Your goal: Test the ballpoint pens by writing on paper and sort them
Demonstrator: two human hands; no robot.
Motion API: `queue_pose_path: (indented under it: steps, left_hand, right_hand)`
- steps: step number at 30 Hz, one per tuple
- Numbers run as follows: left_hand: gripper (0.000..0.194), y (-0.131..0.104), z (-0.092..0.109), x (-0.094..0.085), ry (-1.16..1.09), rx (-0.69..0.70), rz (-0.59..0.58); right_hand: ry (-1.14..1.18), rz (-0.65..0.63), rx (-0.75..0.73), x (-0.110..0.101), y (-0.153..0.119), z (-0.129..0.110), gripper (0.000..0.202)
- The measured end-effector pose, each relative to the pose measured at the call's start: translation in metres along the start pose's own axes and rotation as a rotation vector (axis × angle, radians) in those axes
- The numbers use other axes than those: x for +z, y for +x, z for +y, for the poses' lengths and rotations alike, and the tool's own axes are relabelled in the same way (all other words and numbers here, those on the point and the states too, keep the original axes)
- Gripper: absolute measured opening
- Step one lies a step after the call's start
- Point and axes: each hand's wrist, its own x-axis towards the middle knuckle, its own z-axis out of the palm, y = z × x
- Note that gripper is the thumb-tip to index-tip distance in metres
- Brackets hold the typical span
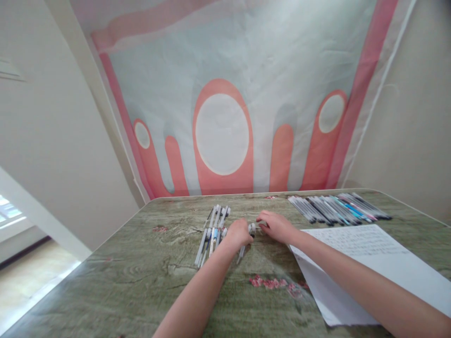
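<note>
**Light and stiff, but quick to roll**

The slim, straight, grey and see-through plastic pens with white round bits (201,247) lie in two short rows on the green-brown worktop with a wood look and pink flowers (134,291). They are just beside the left hand (239,232), on its left side. One is blue and one is pale. A small white round piece (251,228) sits at the left hand's fingertips, in the gap between the two hands. Part of a thin grey stick (241,254) pokes out below the left hand.

The left hand is bent down with its fingers curled. I cannot tell if it is gripping the white round piece or only touching it. The right hand (275,227) has its thumb and fingers bent in, close to that piece. I cannot tell if anything is pinched there.

I think the pens weigh very little and do not bend much. They look smooth, so they could slip or roll if bumped. A soft pinch with thumb and finger around the middle should be best. The white round bits look small, and pulling hard on them might make them pop off.

Farther right lies a long row of thin grey, black, blue and pink pens (340,210). A white paper sheet with writing (384,256) lies partly under the right arm.
</note>
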Motion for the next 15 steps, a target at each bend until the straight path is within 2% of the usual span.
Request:
queue_pose_path:
  steps: [6,10,13,15]
  left_hand:
    - [0.039,0.002,-0.002,0.003,0.011,-0.021,-0.012]
    - [0.028,0.009,-0.011,0.007,-0.026,-0.018,-0.007]
    - [0.011,0.016,-0.022,0.005,-0.150,-0.001,-0.067]
    - [0.006,0.022,-0.028,0.001,-0.323,0.014,-0.077]
  right_hand:
    - [0.118,0.133,0.008,0.026,-0.007,-0.002,0.016]
    - [0.148,0.184,-0.002,0.032,-0.014,0.000,0.016]
    - [0.153,0.249,0.013,0.031,-0.015,-0.001,0.017]
    - [0.158,0.279,0.018,0.029,-0.014,-0.003,0.017]
